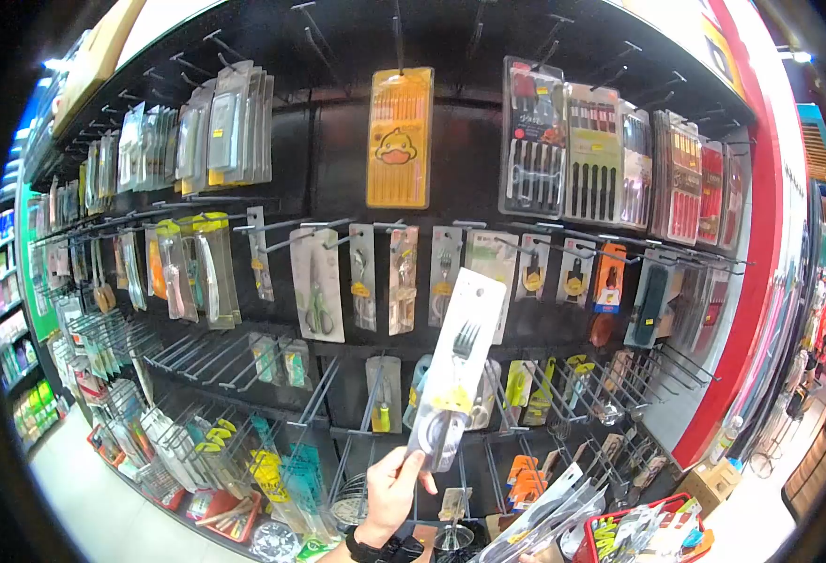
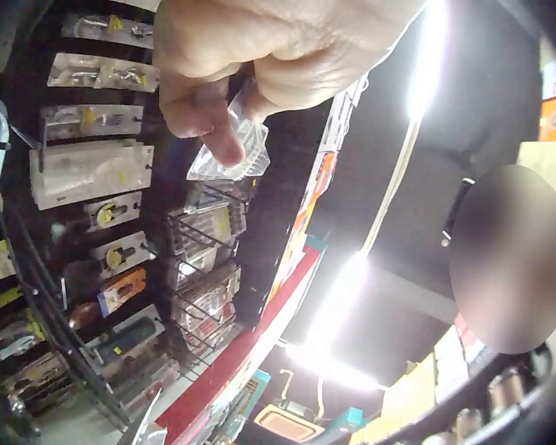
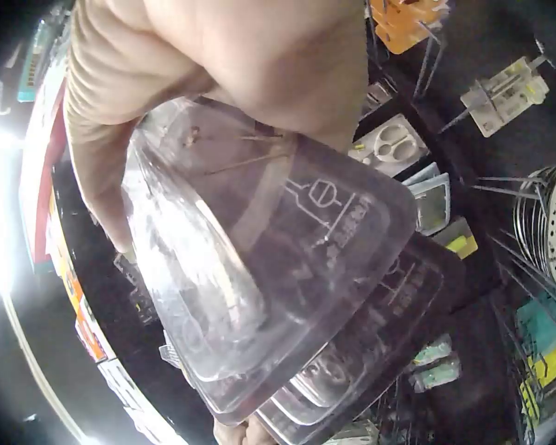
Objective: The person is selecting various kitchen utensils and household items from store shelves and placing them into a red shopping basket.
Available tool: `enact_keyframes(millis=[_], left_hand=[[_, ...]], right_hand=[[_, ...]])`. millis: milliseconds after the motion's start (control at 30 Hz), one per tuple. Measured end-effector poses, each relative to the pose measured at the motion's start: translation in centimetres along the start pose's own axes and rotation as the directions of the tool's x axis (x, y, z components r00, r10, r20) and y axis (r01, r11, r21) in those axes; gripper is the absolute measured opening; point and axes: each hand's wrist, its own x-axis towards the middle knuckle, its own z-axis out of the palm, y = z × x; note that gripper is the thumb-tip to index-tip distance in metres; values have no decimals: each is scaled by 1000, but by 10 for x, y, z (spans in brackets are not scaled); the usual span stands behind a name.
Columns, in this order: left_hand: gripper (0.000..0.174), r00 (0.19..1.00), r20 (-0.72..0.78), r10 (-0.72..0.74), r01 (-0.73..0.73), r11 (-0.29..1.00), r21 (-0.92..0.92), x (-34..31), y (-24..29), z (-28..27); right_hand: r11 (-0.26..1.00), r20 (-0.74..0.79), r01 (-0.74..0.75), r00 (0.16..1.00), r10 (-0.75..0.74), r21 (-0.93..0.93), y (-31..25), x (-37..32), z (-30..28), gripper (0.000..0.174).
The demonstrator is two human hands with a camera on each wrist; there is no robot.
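Observation:
My left hand (image 1: 392, 493) pinches the lower end of a packaged fork (image 1: 452, 389), raised before the display wall and tilted slightly right. The pack has a white card back, a clear cover and a yellow label; dark tines show near its top. In the left wrist view, thumb and fingers of the left hand (image 2: 269, 56) close on a clear corner of it. My right hand (image 3: 232, 65) grips several clear plastic packages (image 3: 259, 241) stacked together, with shiny metal utensils inside. In the head view those packages (image 1: 549, 516) slant at the bottom, the hand mostly cut off.
A black display wall carries metal hooks with packaged utensils. A yellow duck pack (image 1: 401, 141) hangs top middle, knife sets (image 1: 535, 141) to its right. Below right stands a red basket (image 1: 587, 544) of packages. Empty-ended wire hooks (image 1: 216, 361) jut out at middle left.

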Motion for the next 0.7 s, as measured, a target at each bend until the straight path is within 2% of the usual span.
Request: enact_keyframes(millis=[100, 167, 300, 700], left_hand=[[18, 998, -29, 59, -60, 997, -50, 19, 3, 17], [17, 996, -37, 87, -91, 984, -155, 28, -1, 25], [17, 993, -76, 88, -104, 961, -255, 39, -3, 35], [20, 993, -92, 79, -104, 942, -318, 62, -2, 51]], right_hand=[[1000, 16, -10, 1000, 10, -4, -8, 7, -1, 50], [1000, 20, -19, 1000, 19, -8, -12, 9, -3, 50], [999, 24, -32, 999, 33, -10, -19, 12, -8, 50], [999, 61, -48, 997, 49, -9, -28, 22, -12, 50]])
